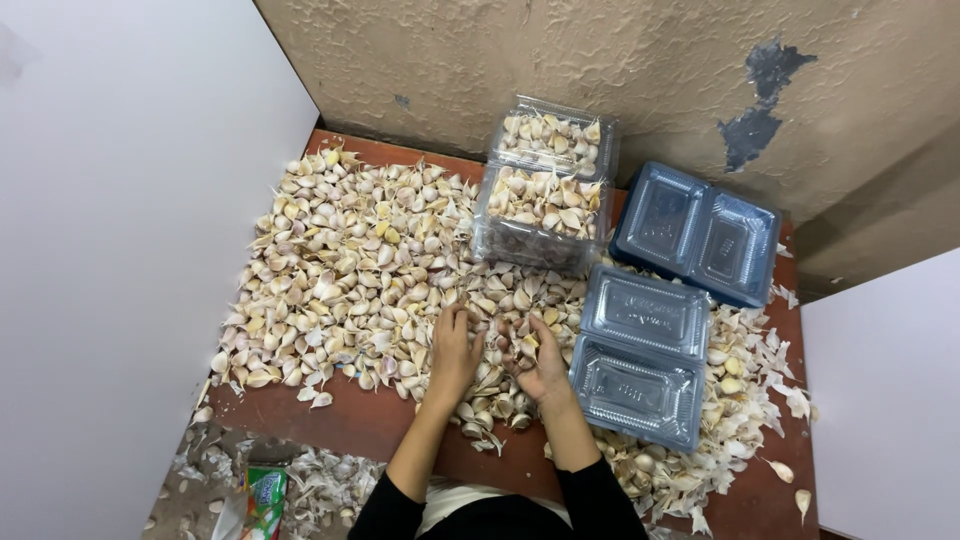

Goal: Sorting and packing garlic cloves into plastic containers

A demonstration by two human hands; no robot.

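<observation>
Lying under both palms — left hand (453, 352), right hand (541, 362) — garlic cloves (350, 260).

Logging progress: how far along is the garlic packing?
Done: two clear boxes at the back hold cloves. In hand: right hand holds cloves, left hand rests on the pile. Left: most of the pile, plus empty open boxes beside the right hand.
</observation>
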